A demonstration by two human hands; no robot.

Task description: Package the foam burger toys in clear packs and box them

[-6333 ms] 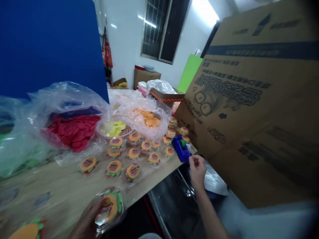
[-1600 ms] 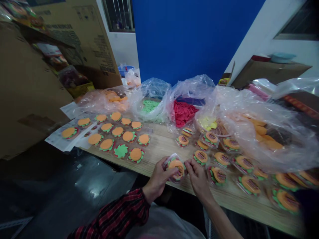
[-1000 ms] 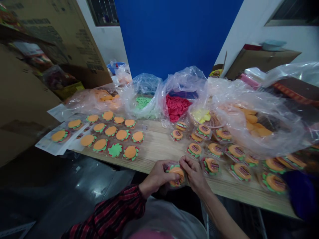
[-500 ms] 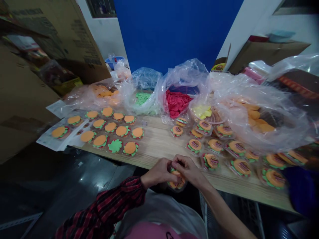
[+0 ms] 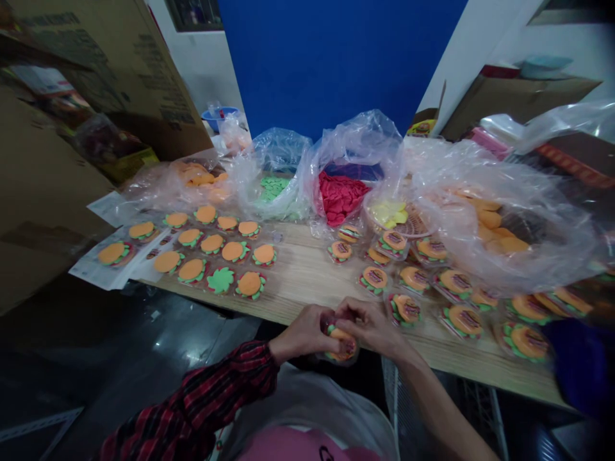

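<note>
At the table's near edge I hold a toy hamburger in a clear plastic pack, orange bun up, with green and dark print showing. My left hand is closed round its left side, thumb across the top. My right hand is closed too, its bent fingers at the pack's far right edge; the fingertips partly hide what they press. Nearest on the right lies another packed burger with a printed label. To the left sit rows of open burgers, one topped only by a green lettuce piece.
Along the back of the wooden table stand clear bags of green pieces, red pieces and orange buns. A basket holds yellow pieces. Several packed burgers crowd the right side. Large cartons rise at left.
My right hand has shifted slightly to the right, its fingers a little farther from the left fingertips. The pack stays in my hands; the view has shifted slightly.
</note>
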